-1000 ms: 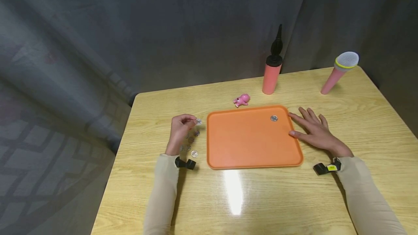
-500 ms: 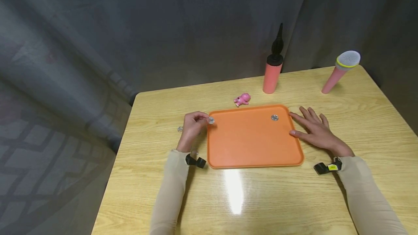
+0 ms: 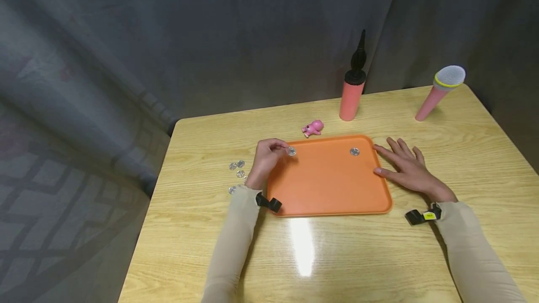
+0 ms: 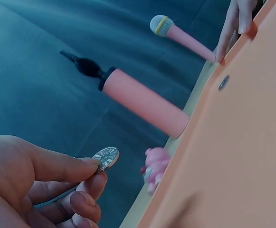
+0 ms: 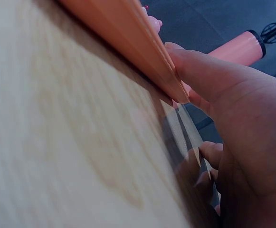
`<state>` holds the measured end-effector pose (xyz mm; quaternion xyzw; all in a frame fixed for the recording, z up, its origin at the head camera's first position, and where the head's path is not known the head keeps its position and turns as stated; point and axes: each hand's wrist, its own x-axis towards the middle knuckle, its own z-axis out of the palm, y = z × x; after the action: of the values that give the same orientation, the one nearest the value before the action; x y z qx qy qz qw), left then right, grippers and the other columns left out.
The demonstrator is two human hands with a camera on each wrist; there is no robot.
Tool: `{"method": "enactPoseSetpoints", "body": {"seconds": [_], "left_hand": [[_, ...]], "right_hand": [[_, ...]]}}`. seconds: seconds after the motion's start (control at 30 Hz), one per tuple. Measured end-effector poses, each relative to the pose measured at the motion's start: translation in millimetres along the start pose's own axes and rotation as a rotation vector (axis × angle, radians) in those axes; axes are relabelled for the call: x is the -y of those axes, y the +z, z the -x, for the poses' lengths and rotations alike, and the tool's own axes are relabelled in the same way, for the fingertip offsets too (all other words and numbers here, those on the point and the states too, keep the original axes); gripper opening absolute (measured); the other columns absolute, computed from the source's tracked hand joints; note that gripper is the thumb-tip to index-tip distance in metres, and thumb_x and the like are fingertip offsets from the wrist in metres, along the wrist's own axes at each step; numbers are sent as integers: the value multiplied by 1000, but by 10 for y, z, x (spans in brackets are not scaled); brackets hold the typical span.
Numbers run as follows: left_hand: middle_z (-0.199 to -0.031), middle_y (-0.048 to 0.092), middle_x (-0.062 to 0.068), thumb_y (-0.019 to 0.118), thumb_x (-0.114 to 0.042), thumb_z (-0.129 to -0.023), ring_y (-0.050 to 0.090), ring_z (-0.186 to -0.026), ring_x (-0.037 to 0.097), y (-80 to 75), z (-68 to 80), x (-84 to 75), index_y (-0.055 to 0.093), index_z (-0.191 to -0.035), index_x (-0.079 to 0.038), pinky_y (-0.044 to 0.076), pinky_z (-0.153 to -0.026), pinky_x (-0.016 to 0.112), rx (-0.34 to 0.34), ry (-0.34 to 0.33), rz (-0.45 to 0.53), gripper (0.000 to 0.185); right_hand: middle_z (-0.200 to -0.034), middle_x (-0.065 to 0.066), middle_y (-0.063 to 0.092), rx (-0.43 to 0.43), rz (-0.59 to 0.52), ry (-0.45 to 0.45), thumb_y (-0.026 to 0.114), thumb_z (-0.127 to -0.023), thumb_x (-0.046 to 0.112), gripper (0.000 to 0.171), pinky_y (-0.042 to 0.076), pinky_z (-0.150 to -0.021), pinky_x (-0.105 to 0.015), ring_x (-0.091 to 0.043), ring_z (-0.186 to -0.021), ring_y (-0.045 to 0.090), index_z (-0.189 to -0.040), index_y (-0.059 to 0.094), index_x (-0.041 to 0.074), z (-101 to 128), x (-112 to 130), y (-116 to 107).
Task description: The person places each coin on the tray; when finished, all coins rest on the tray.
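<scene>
My left hand (image 3: 268, 158) pinches a silver coin (image 4: 108, 157) between thumb and fingertip, over the far left corner of the orange tray (image 3: 328, 186). Another coin (image 3: 355, 152) lies flat on the tray, near its far right corner. My right hand (image 3: 406, 169) is spread at the tray's right side, its thumb and forefinger touching the rim. On the table left of the tray lie several loose coins (image 3: 240, 174), some partly hidden by my left wrist.
Behind the tray lies a small pink toy figure (image 3: 313, 128). A pink hand pump (image 3: 352, 97) with a black top stands farther back. To its right stands a pink toy microphone (image 3: 438, 90). A grey curtain (image 3: 269, 41) hangs behind the wooden table (image 3: 337, 256).
My left hand has carried the pinched coin rightward from the loose coins to above the tray. My right hand has stayed at the tray's right rim.
</scene>
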<state>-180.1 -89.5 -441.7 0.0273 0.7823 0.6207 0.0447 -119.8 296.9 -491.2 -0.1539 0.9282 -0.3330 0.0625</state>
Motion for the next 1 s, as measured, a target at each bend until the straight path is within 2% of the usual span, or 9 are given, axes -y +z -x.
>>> {"method": "enactPoseSetpoints", "body": {"seconds": [0.13,0.2,0.27,0.33,0.43,0.57,0.83,1.0], "left_hand": [[-79,69,8,65,9,-85,58,-67,9,161,-43,-37,73,-90,10,51,-67,30,29,11,14,9],[-79,70,9,66,8,-84,58,-67,10,237,-59,-49,73,-90,10,48,-65,26,38,15,9,9],[-80,70,12,66,8,-84,61,-70,20,306,-72,-54,73,-89,9,50,-66,28,49,16,1,9],[-82,71,16,66,8,-84,61,-72,24,372,-89,-57,74,-89,9,49,-65,27,61,17,-8,9],[-84,71,19,65,9,-84,60,-71,23,465,-120,-52,74,-89,9,48,-63,23,84,24,-17,10],[-80,70,18,65,10,-84,53,-64,11,579,-151,-39,74,-88,10,43,-58,19,108,27,-20,9],[-83,72,24,69,8,-82,54,-59,13,801,-202,-9,74,-87,11,45,-54,20,98,-1,-9,8],[-82,74,22,71,7,-82,51,-56,7,931,-215,-11,75,-85,8,42,-51,17,86,-12,-85,5]], "right_hand": [[-166,-28,5,-4,7,-3,63,-96,36,73,-15,-113,-72,-49,-154,-10,-159,28,18,-1,-3,2],[-166,-29,5,-3,7,-5,62,-97,36,73,-15,-113,-73,-49,-154,-10,-159,28,18,0,-6,5],[-166,-29,5,-3,3,-6,63,-96,36,73,-16,-113,-73,-50,-154,-10,-159,28,18,1,-8,8],[-166,-29,5,-3,1,-7,63,-96,35,73,-16,-113,-73,-50,-153,-10,-159,29,18,2,-6,9],[-166,-29,5,-5,-3,-5,63,-96,35,73,-16,-113,-73,-50,-153,-10,-159,29,18,2,-3,5],[-166,-29,5,-4,-1,-4,63,-96,36,74,-15,-113,-73,-50,-153,-10,-159,29,18,-2,2,-1],[-166,-29,5,-6,5,-8,63,-96,36,74,-14,-112,-73,-50,-153,-9,-159,28,17,4,1,-3],[-166,-29,5,-3,-1,-9,63,-96,36,74,-15,-112,-73,-50,-153,-9,-159,28,17,-1,4,-4]]}}
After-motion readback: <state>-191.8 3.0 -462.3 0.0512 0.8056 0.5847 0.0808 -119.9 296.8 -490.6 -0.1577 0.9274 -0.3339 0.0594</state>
